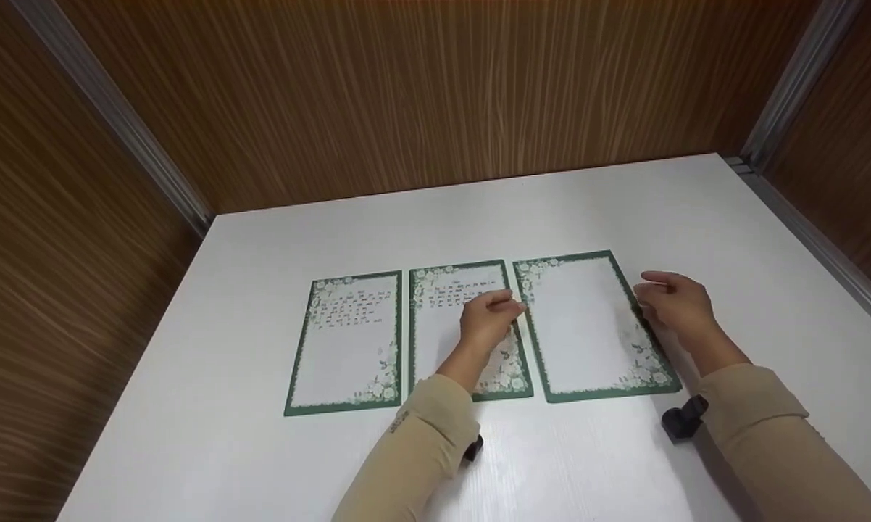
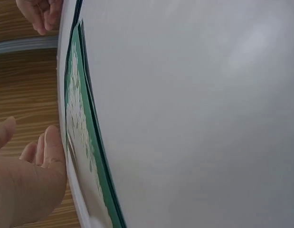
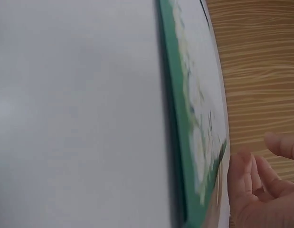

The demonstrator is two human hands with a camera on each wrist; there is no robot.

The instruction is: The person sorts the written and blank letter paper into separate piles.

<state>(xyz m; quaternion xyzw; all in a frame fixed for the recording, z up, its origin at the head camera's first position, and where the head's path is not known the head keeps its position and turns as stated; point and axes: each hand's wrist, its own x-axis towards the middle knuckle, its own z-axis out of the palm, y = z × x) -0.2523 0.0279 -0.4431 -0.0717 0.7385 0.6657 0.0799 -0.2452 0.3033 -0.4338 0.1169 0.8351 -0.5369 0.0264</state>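
Note:
Three sheets of letter paper with green floral borders lie side by side. The left sheet [image 1: 345, 362] and the middle sheet [image 1: 432, 341] carry lines of small writing at the top, too small to read. No writing shows on the right sheet [image 1: 580, 326]. My left hand [image 1: 488, 320] is over the middle sheet's right side, fingertips near the gap beside the right sheet, holding nothing. Beside the right sheet's right edge is my right hand [image 1: 676, 304], its fingers loosely bent and grasping nothing. Contact with the paper cannot be made out. In the right wrist view, a green-bordered edge [image 3: 177, 104] looks thick.
The sheets lie on a white table [image 1: 211, 348]. A brown wood-grain panel [image 1: 435, 94] rises behind it, with further panels and metal corner strips at both sides. A black wrist device [image 1: 683, 419] sits by the right cuff; another partly shows under the left sleeve.

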